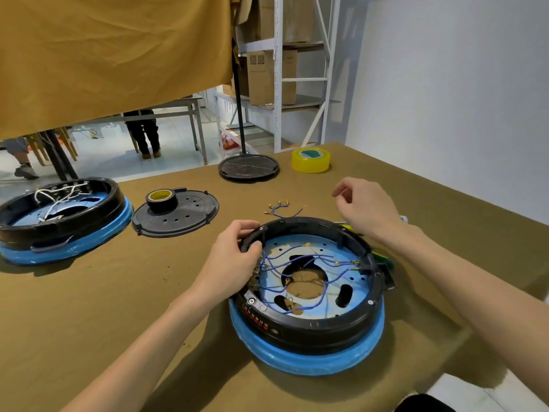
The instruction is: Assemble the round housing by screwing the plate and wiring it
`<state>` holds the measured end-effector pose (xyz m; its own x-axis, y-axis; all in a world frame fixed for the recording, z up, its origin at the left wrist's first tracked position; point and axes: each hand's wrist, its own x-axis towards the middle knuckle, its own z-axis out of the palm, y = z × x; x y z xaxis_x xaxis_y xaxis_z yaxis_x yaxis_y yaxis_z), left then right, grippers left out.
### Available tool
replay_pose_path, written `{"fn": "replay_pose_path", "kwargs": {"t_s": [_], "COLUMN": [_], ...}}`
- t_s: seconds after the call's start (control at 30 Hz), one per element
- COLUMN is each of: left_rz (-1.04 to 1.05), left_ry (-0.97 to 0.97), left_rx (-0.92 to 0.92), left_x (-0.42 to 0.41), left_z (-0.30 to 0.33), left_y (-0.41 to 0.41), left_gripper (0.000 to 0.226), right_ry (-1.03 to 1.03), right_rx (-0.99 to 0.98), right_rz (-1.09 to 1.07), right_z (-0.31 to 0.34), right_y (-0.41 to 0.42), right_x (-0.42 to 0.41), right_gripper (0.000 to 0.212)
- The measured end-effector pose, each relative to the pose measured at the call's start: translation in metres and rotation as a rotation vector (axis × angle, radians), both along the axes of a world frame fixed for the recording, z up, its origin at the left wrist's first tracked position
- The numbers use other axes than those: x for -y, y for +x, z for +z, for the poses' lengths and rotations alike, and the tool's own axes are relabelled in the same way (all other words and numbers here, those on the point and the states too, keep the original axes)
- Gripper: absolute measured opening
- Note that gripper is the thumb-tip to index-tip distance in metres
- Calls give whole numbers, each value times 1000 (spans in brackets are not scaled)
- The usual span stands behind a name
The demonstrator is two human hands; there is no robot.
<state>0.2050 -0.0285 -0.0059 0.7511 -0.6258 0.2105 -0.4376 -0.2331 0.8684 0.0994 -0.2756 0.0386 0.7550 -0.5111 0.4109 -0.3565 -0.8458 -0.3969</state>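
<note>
The left hand grips the far-left rim of the round housing, which sits near the front of the worktop, while the right hand hovers above its far edge with fingers loosely curled, and I cannot tell whether they pinch anything. The housing looks rigid and fairly heavy, so its black rim seems the safest hold, whereas the thin blue wires inside are soft and likely easy to snag. Loose spare wires lie just beyond it, with the black plate carrying a tape roll, a second housing and yellow tape farther out.
</note>
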Motion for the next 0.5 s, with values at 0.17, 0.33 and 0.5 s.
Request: {"fn": "replay_pose_path", "kwargs": {"t_s": [0.17, 0.33, 0.5], "left_rz": [32, 30, 33], "left_ry": [-18, -27, -38], "left_rx": [-22, -24, -16], "left_x": [-1, 0, 0], "left_z": [2, 1, 0], "left_y": [0, 2, 2], "left_gripper": [28, 26, 27], "right_ry": [128, -72, 93], "right_rx": [-646, -488, -621], "right_rz": [-50, 42, 168], "right_z": [-10, -11, -6], "right_y": [0, -15, -28], "right_x": [52, 43, 40], "right_gripper": [39, 25, 39]}}
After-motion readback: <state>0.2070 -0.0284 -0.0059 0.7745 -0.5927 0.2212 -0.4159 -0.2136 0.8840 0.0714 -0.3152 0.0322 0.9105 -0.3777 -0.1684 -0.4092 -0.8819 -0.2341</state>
